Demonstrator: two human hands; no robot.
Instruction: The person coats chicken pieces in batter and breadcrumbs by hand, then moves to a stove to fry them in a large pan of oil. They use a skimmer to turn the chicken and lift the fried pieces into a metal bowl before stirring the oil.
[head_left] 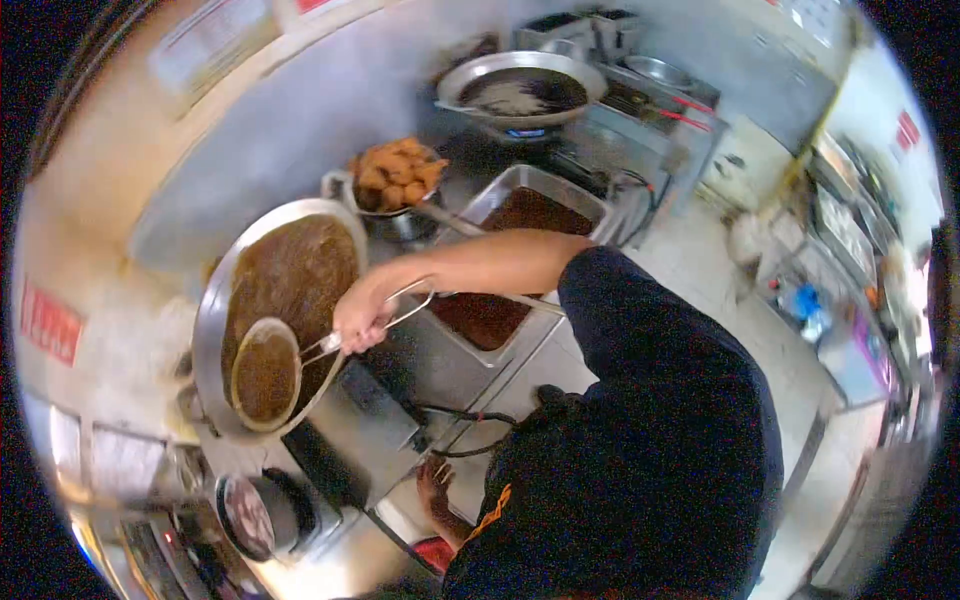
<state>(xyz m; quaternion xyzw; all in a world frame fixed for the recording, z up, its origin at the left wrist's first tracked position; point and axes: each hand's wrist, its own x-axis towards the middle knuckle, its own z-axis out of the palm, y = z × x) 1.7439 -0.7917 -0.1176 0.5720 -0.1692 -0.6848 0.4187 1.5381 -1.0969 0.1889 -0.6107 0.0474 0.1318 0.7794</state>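
My right hand grips the metal handle of a round strainer. The strainer's bowl sits low in a large wok of brown, bubbling liquid, near the side closest to the bottom left of the view. A wire loop at the handle's end sticks out behind my fist. My left hand hangs by the counter's front edge with its fingers apart, holding nothing. Beyond my right forearm, golden-brown fried pieces are heaped over a metal pot. A long handle runs from there under my forearm.
A metal tray of dark reddish contents lies partly under my right arm. A second wok of dark liquid stands on a burner at the back. A pot sits lower left. A black hose crosses the counter edge.
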